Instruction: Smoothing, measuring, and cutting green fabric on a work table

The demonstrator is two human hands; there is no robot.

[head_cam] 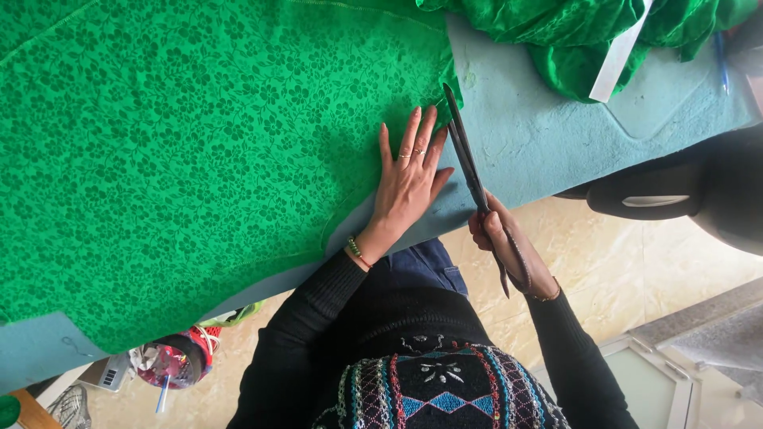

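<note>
A large green cloth (183, 151) with a dark flower pattern lies spread over a light blue table (540, 135). My left hand (407, 176) rests flat on the cloth near its right edge, fingers apart, rings on two fingers and a bead bracelet at the wrist. My right hand (509, 246) grips the handles of long dark scissors (465, 151). The blades are nearly together and point up along the cloth's edge, right beside my left hand's fingers.
More green cloth (572, 36) is bunched at the table's far side with a white strip (620, 52) on it. A dark chair (691, 191) stands to the right. A red container (171, 361) with odds and ends sits on the floor under the table edge.
</note>
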